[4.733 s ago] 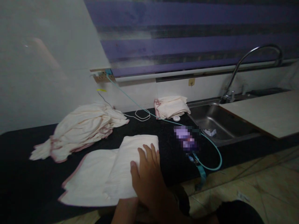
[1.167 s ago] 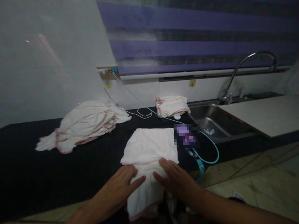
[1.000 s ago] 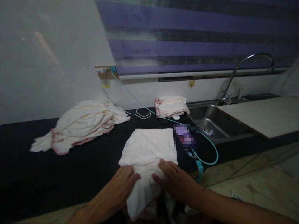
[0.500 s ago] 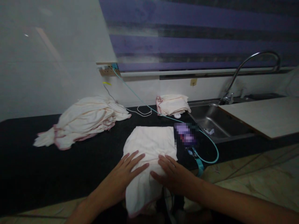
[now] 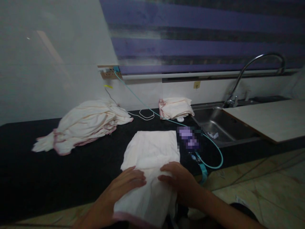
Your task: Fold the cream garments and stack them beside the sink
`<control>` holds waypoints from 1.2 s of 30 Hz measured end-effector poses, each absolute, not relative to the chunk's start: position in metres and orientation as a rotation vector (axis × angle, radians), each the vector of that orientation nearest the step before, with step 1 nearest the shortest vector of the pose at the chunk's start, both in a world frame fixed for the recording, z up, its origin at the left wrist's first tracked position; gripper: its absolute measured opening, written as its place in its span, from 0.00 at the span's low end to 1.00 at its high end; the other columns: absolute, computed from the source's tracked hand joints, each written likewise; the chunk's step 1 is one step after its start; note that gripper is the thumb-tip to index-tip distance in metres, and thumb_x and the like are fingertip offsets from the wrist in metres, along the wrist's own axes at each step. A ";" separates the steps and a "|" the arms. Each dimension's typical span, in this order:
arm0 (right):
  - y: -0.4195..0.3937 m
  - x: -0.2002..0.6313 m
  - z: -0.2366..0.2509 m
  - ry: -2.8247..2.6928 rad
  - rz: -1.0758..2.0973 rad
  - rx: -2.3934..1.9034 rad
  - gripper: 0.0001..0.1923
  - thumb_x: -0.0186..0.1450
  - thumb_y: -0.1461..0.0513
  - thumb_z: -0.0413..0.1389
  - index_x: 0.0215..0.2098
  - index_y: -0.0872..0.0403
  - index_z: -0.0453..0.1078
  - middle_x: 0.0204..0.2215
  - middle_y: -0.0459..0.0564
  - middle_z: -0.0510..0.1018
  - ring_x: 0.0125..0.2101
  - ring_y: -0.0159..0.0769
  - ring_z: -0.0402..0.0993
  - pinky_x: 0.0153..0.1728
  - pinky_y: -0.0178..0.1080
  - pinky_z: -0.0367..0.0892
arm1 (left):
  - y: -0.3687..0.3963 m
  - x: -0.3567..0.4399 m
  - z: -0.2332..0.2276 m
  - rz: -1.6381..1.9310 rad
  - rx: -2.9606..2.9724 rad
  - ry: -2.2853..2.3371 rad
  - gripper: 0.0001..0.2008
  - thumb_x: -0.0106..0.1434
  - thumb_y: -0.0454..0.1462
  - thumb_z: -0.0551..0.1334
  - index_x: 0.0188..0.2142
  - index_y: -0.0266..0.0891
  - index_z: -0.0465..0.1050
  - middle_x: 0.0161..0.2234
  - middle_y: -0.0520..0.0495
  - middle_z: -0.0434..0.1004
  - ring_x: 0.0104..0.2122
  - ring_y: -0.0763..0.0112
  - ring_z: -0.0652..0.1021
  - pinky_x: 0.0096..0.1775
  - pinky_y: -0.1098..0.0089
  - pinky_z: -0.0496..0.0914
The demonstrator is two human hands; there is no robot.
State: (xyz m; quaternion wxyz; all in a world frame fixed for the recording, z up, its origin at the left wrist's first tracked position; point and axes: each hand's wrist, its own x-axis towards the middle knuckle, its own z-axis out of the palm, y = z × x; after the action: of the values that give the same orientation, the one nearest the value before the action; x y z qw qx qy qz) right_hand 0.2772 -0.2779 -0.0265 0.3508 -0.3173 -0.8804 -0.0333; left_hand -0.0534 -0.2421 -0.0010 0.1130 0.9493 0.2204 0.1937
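A white cloth (image 5: 152,149) with a pink hem lies partly folded on the black counter, its near end hanging over the front edge. My left hand (image 5: 126,186) is on its left side, fingers bent and close together, gripping the fabric. Across from it, my right hand (image 5: 177,179) grips the right side with curled fingers, thumb and fingertips on the cloth. The fabric beneath both palms is hidden.
A crumpled heap of pink-edged cloth (image 5: 88,124) lies left, a folded cloth (image 5: 176,108) at the back. Right of my hands are a blurred purple phone-like object (image 5: 189,138) with a teal cord (image 5: 220,156), a sink (image 5: 224,127) with faucet (image 5: 240,76), and a pale board (image 5: 267,117).
Both hands have slid nearer to me, and their spread, flat fingers have curled in on the cloth. The cloth's pink-hemmed near end now shows wider and further left.
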 end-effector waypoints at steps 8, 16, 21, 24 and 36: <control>-0.269 0.273 0.005 -1.877 0.481 -0.894 0.12 0.59 0.66 0.54 0.40 0.53 0.74 0.34 0.48 0.82 0.34 0.37 0.77 0.36 0.37 0.68 | -0.240 -0.024 0.016 1.013 2.034 1.439 0.27 0.60 0.60 0.65 0.36 0.39 0.84 0.37 0.40 0.86 0.39 0.55 0.84 0.44 0.60 0.81; -0.233 0.257 0.038 -1.507 0.728 -1.255 0.08 0.56 0.65 0.60 0.35 0.54 0.76 0.22 0.41 0.74 0.24 0.31 0.68 0.25 0.31 0.57 | -0.192 0.017 0.066 1.110 1.482 1.364 0.29 0.49 0.56 0.74 0.42 0.38 0.75 0.29 0.50 0.79 0.27 0.66 0.78 0.26 0.72 0.72; -0.218 0.255 0.040 -1.471 0.790 -1.215 0.05 0.55 0.64 0.60 0.32 0.54 0.75 0.21 0.41 0.73 0.24 0.31 0.67 0.24 0.31 0.57 | -0.174 0.025 0.058 1.075 1.380 1.359 0.32 0.46 0.55 0.75 0.43 0.40 0.70 0.24 0.54 0.75 0.21 0.69 0.75 0.21 0.73 0.67; -0.213 0.255 0.041 -1.408 0.874 -1.043 0.06 0.60 0.61 0.58 0.34 0.54 0.74 0.26 0.44 0.76 0.27 0.32 0.73 0.27 0.31 0.62 | -0.172 0.023 0.054 1.085 1.399 1.370 0.32 0.48 0.54 0.74 0.45 0.40 0.68 0.24 0.53 0.76 0.20 0.69 0.75 0.21 0.73 0.66; -0.218 0.249 0.038 -1.527 0.018 -1.298 0.19 0.66 0.69 0.49 0.53 0.56 0.70 0.49 0.60 0.75 0.51 0.46 0.72 0.55 0.49 0.68 | -0.169 -0.001 0.037 1.216 2.289 1.488 0.27 0.69 0.47 0.62 0.62 0.38 0.61 0.58 0.36 0.72 0.57 0.55 0.76 0.57 0.52 0.73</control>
State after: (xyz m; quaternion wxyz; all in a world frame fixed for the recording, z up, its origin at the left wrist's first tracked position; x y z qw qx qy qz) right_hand 0.2487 -0.2181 0.0377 0.5385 -0.5458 -0.6419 0.0076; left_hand -0.0012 -0.1688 0.0367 0.0765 0.7638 0.4963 0.4056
